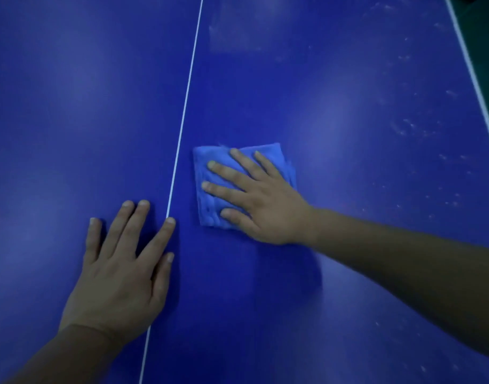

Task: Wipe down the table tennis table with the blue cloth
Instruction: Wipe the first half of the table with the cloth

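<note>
Right of the centre line (pixel 182 117), right hand (pixel 265 200) presses blue cloth (pixel 210 167) flat, left hand (pixel 124 270) spread wide on bench (pixel 71 106); wiping underway, dusty far-right patch (pixel 420 128) likely next.

right hand (pixel 268 200) presses flat on the folded blue cloth (pixel 210 173); left hand (pixel 121 275) rests flat on the table (pixel 348 120).

the surface (pixel 348 134) is deep blue, crossed by a thin white centre line (pixel 185 112) and edged by a white border line (pixel 470 65); pale whitish specks (pixel 409 128) dot its right side. the folded cloth (pixel 210 167) is lighter blue.
</note>
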Demonstrator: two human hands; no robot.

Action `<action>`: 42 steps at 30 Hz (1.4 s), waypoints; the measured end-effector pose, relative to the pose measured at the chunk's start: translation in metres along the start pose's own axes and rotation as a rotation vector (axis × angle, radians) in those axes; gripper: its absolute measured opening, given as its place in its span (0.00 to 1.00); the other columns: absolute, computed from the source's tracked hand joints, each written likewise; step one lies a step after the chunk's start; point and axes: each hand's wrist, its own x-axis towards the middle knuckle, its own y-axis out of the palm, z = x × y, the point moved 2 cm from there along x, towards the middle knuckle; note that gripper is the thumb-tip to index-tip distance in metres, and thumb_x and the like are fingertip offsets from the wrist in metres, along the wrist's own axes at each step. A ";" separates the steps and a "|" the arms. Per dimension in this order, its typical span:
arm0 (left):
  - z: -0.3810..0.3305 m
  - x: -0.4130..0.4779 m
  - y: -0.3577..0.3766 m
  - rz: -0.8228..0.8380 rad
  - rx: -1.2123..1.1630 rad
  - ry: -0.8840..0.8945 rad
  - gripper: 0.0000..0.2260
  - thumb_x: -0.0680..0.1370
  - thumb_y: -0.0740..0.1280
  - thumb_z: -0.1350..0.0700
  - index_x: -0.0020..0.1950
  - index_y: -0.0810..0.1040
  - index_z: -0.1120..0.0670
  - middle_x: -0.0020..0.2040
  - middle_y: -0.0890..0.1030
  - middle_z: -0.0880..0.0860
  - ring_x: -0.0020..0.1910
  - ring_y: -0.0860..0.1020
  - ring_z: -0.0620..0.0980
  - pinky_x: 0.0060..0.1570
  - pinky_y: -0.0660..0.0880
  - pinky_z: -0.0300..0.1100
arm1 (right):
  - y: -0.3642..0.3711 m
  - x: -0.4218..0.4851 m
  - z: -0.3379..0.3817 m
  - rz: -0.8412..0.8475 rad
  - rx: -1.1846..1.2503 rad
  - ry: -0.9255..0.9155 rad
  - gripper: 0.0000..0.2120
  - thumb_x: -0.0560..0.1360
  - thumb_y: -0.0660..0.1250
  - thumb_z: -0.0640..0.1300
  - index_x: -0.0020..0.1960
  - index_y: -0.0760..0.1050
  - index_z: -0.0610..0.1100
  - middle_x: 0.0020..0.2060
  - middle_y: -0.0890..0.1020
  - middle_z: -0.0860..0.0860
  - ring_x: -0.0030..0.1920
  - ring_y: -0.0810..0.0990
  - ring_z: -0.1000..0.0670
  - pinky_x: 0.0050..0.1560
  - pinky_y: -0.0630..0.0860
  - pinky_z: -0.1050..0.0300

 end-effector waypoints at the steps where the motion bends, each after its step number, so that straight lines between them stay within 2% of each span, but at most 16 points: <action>1: -0.001 0.000 0.000 0.005 0.001 0.001 0.25 0.81 0.53 0.47 0.75 0.73 0.54 0.78 0.64 0.62 0.79 0.57 0.61 0.76 0.48 0.64 | -0.003 0.001 -0.015 0.008 -0.011 -0.055 0.24 0.83 0.53 0.58 0.76 0.67 0.53 0.76 0.69 0.47 0.76 0.65 0.36 0.73 0.59 0.34; 4: 0.000 0.001 0.000 0.025 0.017 0.001 0.25 0.81 0.53 0.47 0.75 0.71 0.54 0.78 0.63 0.62 0.80 0.56 0.60 0.77 0.47 0.64 | -0.015 0.023 -0.112 -0.055 -0.126 0.398 0.29 0.81 0.49 0.61 0.77 0.67 0.50 0.76 0.68 0.44 0.74 0.66 0.32 0.69 0.64 0.30; 7: 0.000 0.001 0.001 0.024 0.018 0.002 0.26 0.81 0.52 0.47 0.76 0.71 0.55 0.78 0.63 0.62 0.80 0.56 0.60 0.76 0.48 0.64 | -0.021 0.027 -0.144 0.016 -0.025 0.757 0.34 0.77 0.41 0.64 0.80 0.58 0.55 0.80 0.59 0.50 0.78 0.57 0.35 0.74 0.56 0.32; 9: 0.001 0.001 0.002 0.017 0.012 0.000 0.26 0.81 0.52 0.47 0.75 0.71 0.55 0.78 0.63 0.62 0.80 0.57 0.61 0.76 0.48 0.65 | -0.019 0.020 -0.091 -0.025 -0.051 0.560 0.32 0.79 0.44 0.62 0.79 0.63 0.53 0.79 0.63 0.47 0.77 0.60 0.32 0.71 0.60 0.28; 12: 0.001 0.002 0.001 -0.003 0.004 -0.003 0.25 0.81 0.53 0.47 0.75 0.72 0.55 0.77 0.64 0.63 0.79 0.58 0.62 0.75 0.51 0.68 | -0.012 -0.043 0.022 -0.034 0.047 -0.043 0.24 0.81 0.56 0.57 0.76 0.68 0.52 0.77 0.67 0.46 0.77 0.60 0.33 0.72 0.56 0.27; 15: -0.002 0.003 0.001 -0.004 0.005 -0.006 0.25 0.80 0.53 0.47 0.74 0.73 0.55 0.77 0.65 0.62 0.79 0.59 0.61 0.75 0.51 0.67 | -0.019 -0.071 0.016 0.084 0.100 -0.369 0.23 0.83 0.55 0.59 0.75 0.69 0.54 0.77 0.66 0.49 0.79 0.57 0.38 0.76 0.51 0.33; 17: -0.001 0.003 0.001 0.004 0.009 -0.008 0.25 0.80 0.53 0.47 0.75 0.72 0.54 0.78 0.64 0.62 0.79 0.58 0.60 0.75 0.51 0.66 | -0.011 -0.039 -0.056 0.011 -0.029 -0.215 0.23 0.84 0.52 0.58 0.74 0.70 0.52 0.75 0.70 0.45 0.76 0.64 0.35 0.74 0.57 0.34; 19: -0.001 0.002 0.002 -0.003 0.015 0.003 0.25 0.80 0.53 0.47 0.74 0.73 0.55 0.78 0.65 0.62 0.79 0.58 0.60 0.75 0.52 0.67 | -0.013 -0.010 -0.139 -0.073 -0.064 0.245 0.25 0.83 0.51 0.59 0.76 0.66 0.51 0.74 0.71 0.42 0.72 0.68 0.32 0.69 0.65 0.31; 21: -0.001 0.001 0.002 -0.018 0.017 0.008 0.25 0.80 0.53 0.47 0.74 0.73 0.55 0.77 0.65 0.62 0.79 0.59 0.61 0.74 0.53 0.68 | -0.023 -0.007 -0.197 -0.036 -0.016 0.737 0.30 0.80 0.47 0.61 0.79 0.61 0.53 0.78 0.64 0.46 0.75 0.63 0.33 0.72 0.62 0.31; 23: -0.001 0.001 0.003 -0.015 0.025 0.013 0.25 0.80 0.53 0.47 0.74 0.73 0.55 0.77 0.65 0.62 0.79 0.59 0.61 0.74 0.53 0.68 | -0.024 -0.017 -0.205 -0.045 0.039 0.935 0.30 0.80 0.47 0.62 0.80 0.59 0.55 0.80 0.59 0.50 0.78 0.57 0.37 0.75 0.56 0.34; 26: 0.000 0.002 0.002 -0.010 0.017 0.005 0.25 0.80 0.53 0.47 0.74 0.73 0.55 0.77 0.65 0.61 0.79 0.58 0.61 0.75 0.51 0.66 | -0.018 -0.053 -0.137 -0.037 -0.026 0.731 0.29 0.81 0.47 0.61 0.79 0.62 0.53 0.79 0.62 0.48 0.77 0.60 0.35 0.72 0.59 0.30; 30: 0.000 0.000 0.002 -0.023 0.009 0.007 0.25 0.80 0.53 0.47 0.74 0.73 0.54 0.77 0.65 0.61 0.79 0.59 0.60 0.75 0.52 0.67 | -0.019 -0.150 -0.039 0.050 -0.007 0.106 0.25 0.84 0.49 0.59 0.77 0.65 0.52 0.78 0.64 0.47 0.78 0.58 0.36 0.74 0.54 0.32; 33: 0.000 0.000 0.002 -0.003 0.019 0.004 0.25 0.81 0.53 0.48 0.74 0.73 0.54 0.77 0.65 0.61 0.79 0.59 0.60 0.75 0.52 0.67 | -0.025 -0.137 -0.091 0.112 -0.045 -0.156 0.24 0.84 0.47 0.60 0.75 0.66 0.53 0.77 0.66 0.45 0.77 0.61 0.36 0.74 0.56 0.34; 36: 0.000 0.001 0.002 0.005 0.027 0.006 0.24 0.81 0.53 0.47 0.75 0.72 0.53 0.78 0.65 0.61 0.79 0.58 0.60 0.75 0.52 0.66 | -0.012 -0.074 -0.184 0.034 -0.141 0.241 0.24 0.84 0.45 0.62 0.79 0.57 0.61 0.75 0.68 0.43 0.72 0.67 0.32 0.66 0.66 0.28; 39: -0.001 0.000 0.004 -0.006 0.036 0.013 0.25 0.81 0.53 0.47 0.75 0.72 0.53 0.78 0.64 0.60 0.80 0.57 0.59 0.75 0.51 0.65 | -0.024 -0.010 -0.209 -0.006 0.031 0.809 0.28 0.82 0.46 0.64 0.80 0.54 0.59 0.81 0.58 0.50 0.78 0.58 0.36 0.73 0.57 0.30; 42: 0.000 0.002 0.004 -0.011 0.033 0.015 0.25 0.81 0.53 0.47 0.75 0.71 0.53 0.78 0.64 0.60 0.80 0.57 0.59 0.76 0.51 0.65 | -0.024 0.043 -0.143 0.056 0.019 0.673 0.35 0.76 0.39 0.66 0.81 0.55 0.57 0.81 0.54 0.52 0.80 0.52 0.38 0.75 0.52 0.31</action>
